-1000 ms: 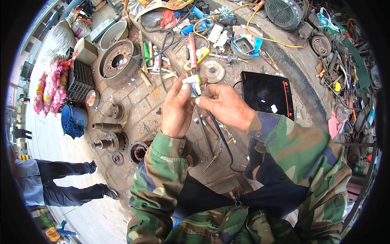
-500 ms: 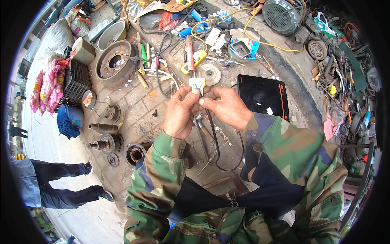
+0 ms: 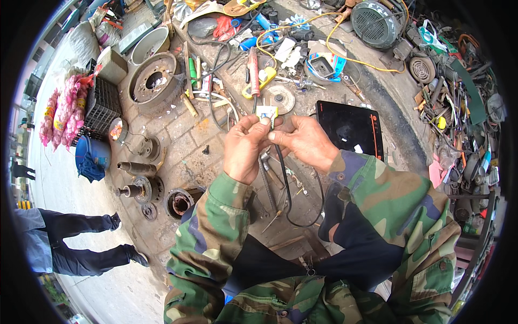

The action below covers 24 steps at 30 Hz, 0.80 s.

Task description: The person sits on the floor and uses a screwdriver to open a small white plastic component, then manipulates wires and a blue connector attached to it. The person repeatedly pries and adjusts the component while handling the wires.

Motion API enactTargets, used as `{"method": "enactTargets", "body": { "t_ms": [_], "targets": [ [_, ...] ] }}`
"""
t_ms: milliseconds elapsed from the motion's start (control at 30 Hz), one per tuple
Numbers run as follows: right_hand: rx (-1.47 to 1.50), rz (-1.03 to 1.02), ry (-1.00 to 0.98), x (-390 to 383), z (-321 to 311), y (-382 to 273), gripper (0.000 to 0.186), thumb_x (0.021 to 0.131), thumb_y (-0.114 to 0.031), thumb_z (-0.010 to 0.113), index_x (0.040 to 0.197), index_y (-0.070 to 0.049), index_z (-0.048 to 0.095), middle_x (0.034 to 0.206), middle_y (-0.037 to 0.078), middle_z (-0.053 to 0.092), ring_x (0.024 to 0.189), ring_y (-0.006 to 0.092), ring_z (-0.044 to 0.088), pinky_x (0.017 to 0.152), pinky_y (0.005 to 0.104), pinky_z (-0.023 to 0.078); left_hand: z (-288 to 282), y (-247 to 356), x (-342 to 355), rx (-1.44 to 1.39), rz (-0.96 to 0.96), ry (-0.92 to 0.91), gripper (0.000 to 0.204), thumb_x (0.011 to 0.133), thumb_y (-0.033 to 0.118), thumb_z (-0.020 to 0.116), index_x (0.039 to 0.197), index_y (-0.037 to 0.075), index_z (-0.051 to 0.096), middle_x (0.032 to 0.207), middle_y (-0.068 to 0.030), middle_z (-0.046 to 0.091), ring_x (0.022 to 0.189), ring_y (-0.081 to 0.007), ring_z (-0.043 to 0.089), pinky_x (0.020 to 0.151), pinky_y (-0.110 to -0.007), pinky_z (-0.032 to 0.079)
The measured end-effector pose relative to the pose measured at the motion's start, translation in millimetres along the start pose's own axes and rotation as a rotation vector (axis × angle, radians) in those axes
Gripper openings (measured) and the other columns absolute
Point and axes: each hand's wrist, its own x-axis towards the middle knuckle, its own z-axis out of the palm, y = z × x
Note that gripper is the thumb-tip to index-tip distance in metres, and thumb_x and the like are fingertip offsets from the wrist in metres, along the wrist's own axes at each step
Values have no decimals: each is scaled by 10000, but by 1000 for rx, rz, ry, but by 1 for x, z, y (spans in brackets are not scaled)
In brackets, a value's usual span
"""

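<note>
My left hand [image 3: 242, 151] is closed, thumb and fingertips pinching a small white plug [image 3: 266, 112] that appears opened up, with bits of coloured wire inside. My right hand [image 3: 308, 143] is closed close beside it, its thumb and forefinger gripping the end of a black power cord [image 3: 288, 200] just below the plug. From there the cord loops down and back up to the right. An induction cooktop [image 3: 345, 135], black and flat, lies right of my right hand. Beyond the plug are a red-handled tool [image 3: 252, 73] and a yellow tool [image 3: 264, 81].
A rusty wheel rim [image 3: 132, 81], motor parts [image 3: 141, 190] and a blue bucket [image 3: 100, 154] stand to the left. Piled scrap [image 3: 458, 102] covers the right side. A yellow cord [image 3: 367, 63] crosses the far ground. Another person's legs [image 3: 86, 243] show at lower left.
Both hands have shifted very slightly, and the plug has turned so its prongs no longer stand out clearly. My grip on the plug and cord stays the same.
</note>
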Motion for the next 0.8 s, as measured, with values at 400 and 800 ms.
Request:
{"method": "enactTargets", "body": {
  "t_ms": [400, 800],
  "targets": [
    [-554, 52, -104, -40, -111, -15, 297, 951, -245, 739, 1016, 36, 671, 842, 104, 708, 731, 166, 703, 650, 323, 563, -7, -5, 3, 146, 75, 47, 249, 972, 111, 670, 1162, -47, 635, 1074, -161, 732, 968, -254, 740, 818, -327, 575],
    [-751, 769, 663, -230, -259, 351, 377, 876, -303, 612, 1052, 23, 681, 1081, 327, 689, 1065, 490, 657, 935, 524, 527, -1, -23, 9, 217, -19, -64, 338, 1029, 121, 598, 1318, -51, 568, 1213, -209, 699, 1053, -255, 719, 930, -365, 588]
  ]
}}
